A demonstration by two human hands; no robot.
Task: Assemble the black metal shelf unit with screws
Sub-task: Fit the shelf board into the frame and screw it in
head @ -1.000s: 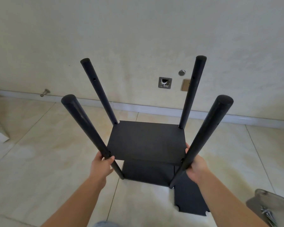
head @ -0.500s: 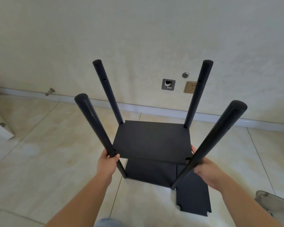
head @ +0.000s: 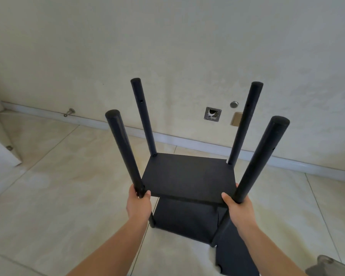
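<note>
The shelf unit stands on the tiled floor in front of the person, a short way out from the wall. It has four round black posts and two flat black shelves, the upper shelf above the lower shelf. The near-left post and the near-right post rise at the front corners; the far-left post and the far-right post rise at the back corners, each with a small hole in its side.

The left hand grips the near-left post just at the upper shelf's corner, its fingers wrapped round the tube. The right hand grips the near-right post at the opposite front corner, thumb lying on the shelf's edge and fingers curled round the tube.

A loose black panel with notched corners lies flat on the floor at the unit's near-right corner, partly hidden by the right forearm. At the lower right edge of the view sits part of a grey metal tray.

On the wall behind are a square open wall box, a round metal cap and a tan plate. A door stop projects near the white baseboard. A white board leans at the left edge.
</note>
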